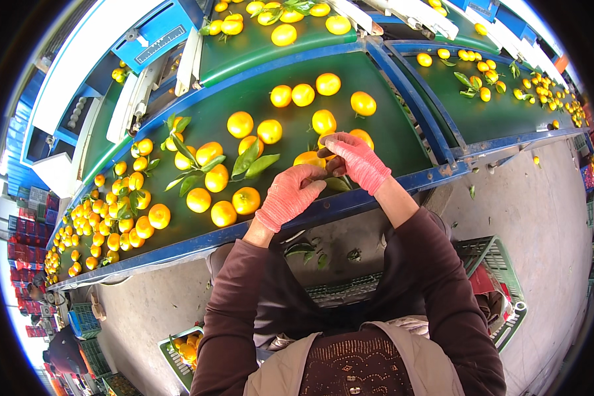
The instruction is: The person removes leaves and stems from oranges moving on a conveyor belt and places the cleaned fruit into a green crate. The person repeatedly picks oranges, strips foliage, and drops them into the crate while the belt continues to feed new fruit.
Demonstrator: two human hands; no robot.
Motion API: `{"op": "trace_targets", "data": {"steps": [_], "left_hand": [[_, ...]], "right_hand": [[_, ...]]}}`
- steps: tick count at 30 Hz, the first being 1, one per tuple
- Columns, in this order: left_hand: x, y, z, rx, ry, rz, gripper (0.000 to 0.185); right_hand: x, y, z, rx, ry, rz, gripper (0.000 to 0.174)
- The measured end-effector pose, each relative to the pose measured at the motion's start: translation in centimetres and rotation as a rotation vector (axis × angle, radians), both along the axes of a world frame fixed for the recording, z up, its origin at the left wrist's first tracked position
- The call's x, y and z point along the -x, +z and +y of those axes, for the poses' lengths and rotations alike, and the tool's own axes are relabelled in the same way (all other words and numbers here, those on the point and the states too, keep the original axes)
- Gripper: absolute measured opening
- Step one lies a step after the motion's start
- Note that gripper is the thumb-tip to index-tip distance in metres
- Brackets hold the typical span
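Both my hands wear pinkish-red gloves and hover over the near edge of a green conveyor belt [396,143]. My left hand [291,195] has its thumb apart from its fingers, with nothing visible between them. Its fingers partly cover an orange mandarin [308,159]. My right hand [355,157] is bent inward just beside it, its darkened fingertips close to the same fruit; whether it grips anything is hidden. Another mandarin [362,138] shows behind the right hand. Below the hands lies a green leaf [337,184]. Leafy mandarins [216,178] lie left of my left hand.
A blue metal rail [346,200] edges the belt. Many mandarins [111,210] crowd the left end. A second belt [505,116] with fruit runs at right. Green crates stand on the floor, one with fruit [172,360], another holding cloth-like items [512,321]. A person [65,350] is at far left.
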State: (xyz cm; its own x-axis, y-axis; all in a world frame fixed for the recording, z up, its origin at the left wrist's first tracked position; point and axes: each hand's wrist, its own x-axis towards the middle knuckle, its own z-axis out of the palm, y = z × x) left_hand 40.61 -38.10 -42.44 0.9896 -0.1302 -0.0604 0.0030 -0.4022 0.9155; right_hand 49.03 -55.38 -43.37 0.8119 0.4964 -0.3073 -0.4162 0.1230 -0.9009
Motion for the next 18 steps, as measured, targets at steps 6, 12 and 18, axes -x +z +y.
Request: {"op": "trace_targets", "data": {"steps": [6, 12, 18], "left_hand": [[0.3, 0.7, 0.1, -0.064, -0.004, -0.026, 0.027], [0.7, 1.5, -0.1, -0.051, -0.017, -0.011, 0.026], [0.5, 0.8, 0.3, -0.046, 0.005, -0.011, 0.025]], "right_hand": [[0.4, 0.4, 0.1, -0.039, -0.013, 0.019, 0.022], [0.5, 0.8, 0.1, -0.027, -0.012, 0.014, 0.022], [0.4, 0.3, 0.0, -0.013, -0.009, -0.008, 0.025]]}}
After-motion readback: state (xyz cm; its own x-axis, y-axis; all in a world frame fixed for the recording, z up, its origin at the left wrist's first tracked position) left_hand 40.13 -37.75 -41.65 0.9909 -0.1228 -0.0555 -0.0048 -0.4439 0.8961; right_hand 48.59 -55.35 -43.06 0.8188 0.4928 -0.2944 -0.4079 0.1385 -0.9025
